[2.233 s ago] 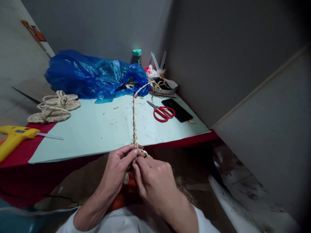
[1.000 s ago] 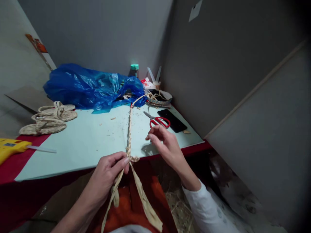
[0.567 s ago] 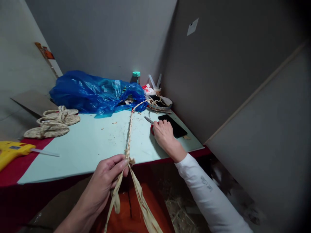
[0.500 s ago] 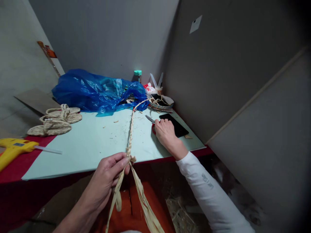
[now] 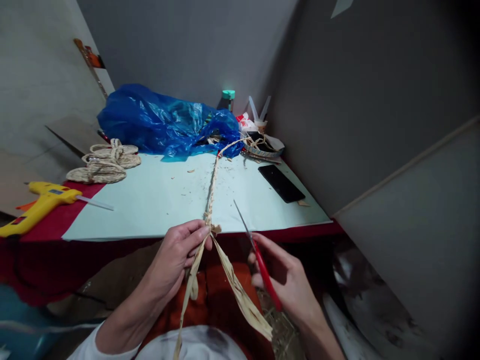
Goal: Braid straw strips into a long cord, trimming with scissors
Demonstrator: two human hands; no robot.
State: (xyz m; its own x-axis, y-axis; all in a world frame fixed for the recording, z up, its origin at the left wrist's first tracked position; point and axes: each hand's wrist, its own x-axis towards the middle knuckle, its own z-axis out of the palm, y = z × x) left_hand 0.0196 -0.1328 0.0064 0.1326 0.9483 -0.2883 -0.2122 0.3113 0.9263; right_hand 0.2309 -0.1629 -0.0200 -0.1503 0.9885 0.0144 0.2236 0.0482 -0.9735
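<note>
Braid pinched by left hand
Red-handled scissors are gripped by the right hand, apart from the braid.

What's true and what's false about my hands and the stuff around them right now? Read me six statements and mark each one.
1. The right hand holds the red-handled scissors. True.
2. The left hand grips the blue plastic bag. False: it pinches the lower end of the braided cord.
3. The black smartphone lies to the right of the braided cord. True.
4. The hot glue gun is green. False: it is mostly yellow.
5. The woven straw slippers lie farther back than the hot glue gun. True.
6. The scissor blades touch the braided cord. False: they point up, apart from it, on its right.
</note>
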